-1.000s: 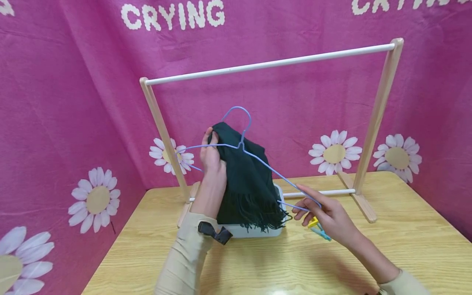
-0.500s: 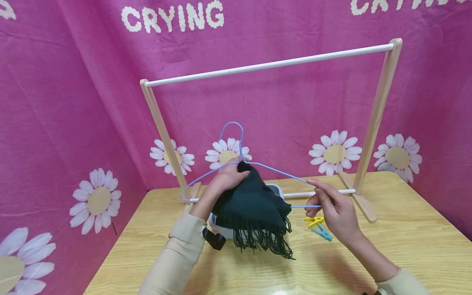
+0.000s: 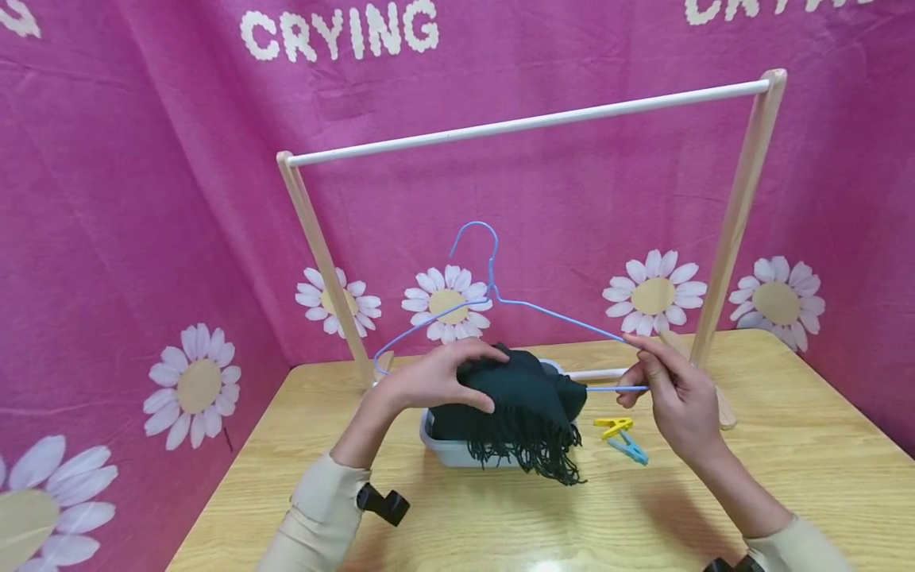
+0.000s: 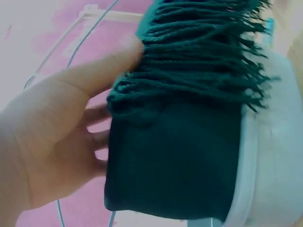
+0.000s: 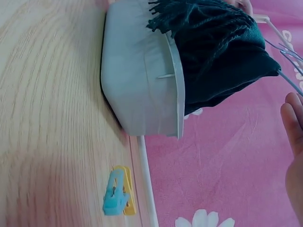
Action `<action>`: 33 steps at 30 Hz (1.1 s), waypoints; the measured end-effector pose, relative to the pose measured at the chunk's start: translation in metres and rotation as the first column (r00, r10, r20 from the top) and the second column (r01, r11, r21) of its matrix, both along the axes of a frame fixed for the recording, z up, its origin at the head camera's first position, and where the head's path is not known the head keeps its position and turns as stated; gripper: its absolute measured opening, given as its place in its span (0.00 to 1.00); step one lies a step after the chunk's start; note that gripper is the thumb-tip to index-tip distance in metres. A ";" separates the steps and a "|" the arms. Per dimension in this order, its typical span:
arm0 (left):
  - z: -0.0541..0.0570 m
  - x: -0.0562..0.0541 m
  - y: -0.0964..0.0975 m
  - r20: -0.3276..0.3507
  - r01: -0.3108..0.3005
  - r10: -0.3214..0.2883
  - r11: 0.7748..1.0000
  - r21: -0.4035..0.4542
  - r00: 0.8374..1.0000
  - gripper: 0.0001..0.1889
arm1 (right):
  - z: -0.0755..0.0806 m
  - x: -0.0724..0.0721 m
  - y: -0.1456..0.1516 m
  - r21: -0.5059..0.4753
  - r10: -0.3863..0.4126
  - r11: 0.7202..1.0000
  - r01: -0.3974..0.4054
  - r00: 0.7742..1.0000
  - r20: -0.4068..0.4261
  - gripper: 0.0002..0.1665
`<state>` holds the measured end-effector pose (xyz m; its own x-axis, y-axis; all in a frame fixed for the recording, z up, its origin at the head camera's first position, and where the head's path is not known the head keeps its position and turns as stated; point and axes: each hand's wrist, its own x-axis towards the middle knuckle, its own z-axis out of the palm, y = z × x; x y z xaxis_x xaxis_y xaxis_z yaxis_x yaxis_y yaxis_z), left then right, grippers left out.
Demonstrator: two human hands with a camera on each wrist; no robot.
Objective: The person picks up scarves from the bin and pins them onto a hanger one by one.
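Note:
A blue wire hanger stands hook up over a pale grey tub. My right hand grips its right end, thumb and fingers round the wire. A dark green fringed scarf is draped over the hanger's lower bar, its fringe hanging in front of the tub and its lower part inside. My left hand holds the scarf's left side in a C-shape. In the left wrist view the thumb lies at the front edge of the scarf, the fingers behind it. Cloth covers most of the lower bar.
A wooden rack with a white top rail stands behind the tub on the wood-grain table. A yellow clothespin and a blue clothespin lie right of the tub. A pink curtain hangs behind.
My left hand brought the scarf's fringed end down from above the hanger, over the lower bar to the front, then shifted to its left side. My right hand kept its grip on the hanger.

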<state>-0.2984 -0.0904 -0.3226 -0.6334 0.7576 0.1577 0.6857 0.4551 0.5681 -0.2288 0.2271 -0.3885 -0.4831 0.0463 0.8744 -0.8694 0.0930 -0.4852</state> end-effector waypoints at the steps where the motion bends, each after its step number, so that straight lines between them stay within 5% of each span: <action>1: 0.000 0.002 0.000 -0.030 0.016 -0.016 1.000 0.002 0.999 0.25 | 0.000 0.000 0.000 -0.005 0.010 1.000 -0.010 1.000 -0.001 0.22; 4: -0.002 0.002 0.003 -0.130 0.016 -0.007 0.998 0.066 0.991 0.14 | 0.000 0.000 -0.002 -0.003 0.011 1.000 -0.011 1.000 -0.001 0.21; 7: -0.002 -0.001 0.013 -0.186 -0.050 0.084 0.982 0.185 0.979 0.07 | -0.003 -0.001 -0.006 -0.019 0.026 0.999 -0.026 1.000 -0.003 0.21; 9: -0.001 -0.003 0.022 -0.189 -0.126 0.184 0.952 0.280 0.965 0.06 | -0.006 -0.001 -0.010 -0.015 0.036 0.999 -0.036 0.999 -0.007 0.21; 12: 0.001 -0.007 0.043 -0.112 -0.219 0.292 0.876 0.429 0.950 0.07 | -0.008 -0.001 -0.019 -0.025 0.056 0.998 -0.057 0.998 -0.022 0.22; 14: 0.003 -0.008 0.058 0.021 -0.233 0.255 0.846 0.479 0.967 0.12 | -0.008 -0.002 -0.024 -0.030 0.039 0.999 -0.040 0.999 -0.031 0.21; 15: 0.004 -0.008 0.064 0.084 -0.214 0.198 0.855 0.472 0.977 0.16 | -0.007 -0.003 -0.025 -0.038 0.034 0.999 -0.035 0.999 -0.034 0.21; 18: 0.006 -0.004 0.074 0.208 -0.091 0.023 0.942 0.324 0.978 0.25 | -0.005 -0.006 -0.026 -0.067 0.010 0.998 -0.013 0.999 -0.043 0.20; 21: 0.009 -0.001 0.069 0.192 0.011 -0.039 0.989 0.145 0.981 0.31 | -0.002 -0.006 -0.022 -0.088 0.016 0.996 -0.021 0.998 -0.055 0.19; 26: 0.006 -0.001 0.051 0.099 -0.014 0.012 1.000 0.015 0.995 0.38 | 0.001 -0.005 -0.018 -0.160 0.033 0.986 -0.046 0.996 -0.080 0.18; 30: 0.003 0.002 0.041 -0.066 -0.010 0.004 0.995 -0.097 0.998 0.33 | -0.001 -0.007 -0.019 -0.173 0.051 0.983 -0.063 0.996 -0.075 0.18; 33: -0.002 0.000 0.036 -0.169 -0.038 0.030 0.998 -0.041 0.985 0.22 | 0.002 -0.005 -0.021 -0.132 0.036 0.991 -0.034 0.999 0.016 0.17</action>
<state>-0.2985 -0.0541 -0.3242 -0.6264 0.7445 0.2310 0.7533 0.5019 0.4250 -0.2343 0.2061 -0.3865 -0.5024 0.1430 0.8527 -0.8618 -0.0029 -0.5073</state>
